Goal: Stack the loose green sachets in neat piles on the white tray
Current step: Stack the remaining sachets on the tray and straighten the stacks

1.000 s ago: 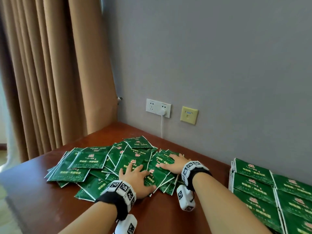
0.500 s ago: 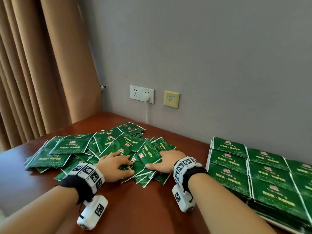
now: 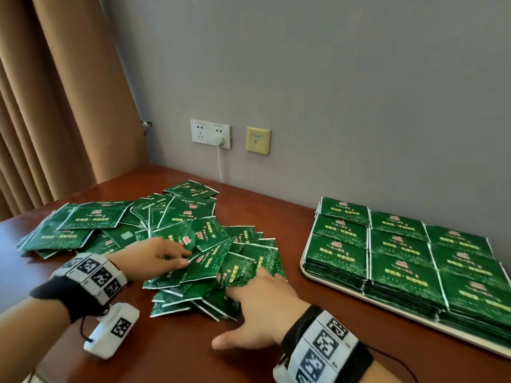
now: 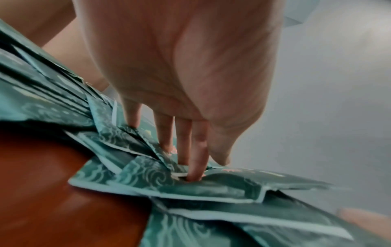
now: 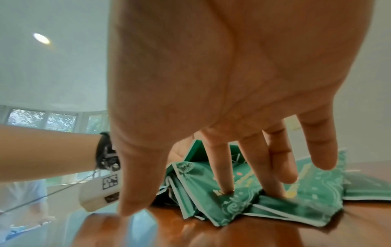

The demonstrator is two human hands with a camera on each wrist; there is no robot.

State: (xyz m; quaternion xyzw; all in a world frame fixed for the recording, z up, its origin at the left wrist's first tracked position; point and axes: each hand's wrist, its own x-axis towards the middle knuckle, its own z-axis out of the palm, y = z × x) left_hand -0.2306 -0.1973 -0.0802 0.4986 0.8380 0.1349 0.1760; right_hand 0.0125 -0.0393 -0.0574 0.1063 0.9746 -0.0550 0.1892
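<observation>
Loose green sachets (image 3: 177, 230) in a sprawled heap on the brown table (image 3: 193, 363), left of centre; the heap runs long from far left toward near right, its near-right end bunched up between my two hands; sachets overlap at all angles, none squared.

White tray (image 3: 387, 304) to the right of the heap, apart from it, against the grey wall (image 3: 331, 92); neat piles (image 3: 398, 250) already cover it in rows, tops level as far as I can see.

My left hand (image 3: 154, 258) lies on the heap's near side, fingers (image 4: 196, 150) straight and dug in among the sachets, thumb alongside; pressing and raking, nothing clasped that I can make out.

My right hand (image 3: 262, 308) sits at the heap's near-right corner, fingers (image 5: 222, 167) extended down onto the crumpled sachets, thumb spread wide over bare table; flat contact, no grasp.

Key relation: bunch sits directly ahead of the right hand and right of the left hand; tray lies further right, so the right hand is the nearer carrier; I judge the bunch needs squaring between both palms first, else the slippery sachets may fan out in transit.

Socket (image 3: 210, 133) with a white cable, and curtain (image 3: 55, 106), at far left.
</observation>
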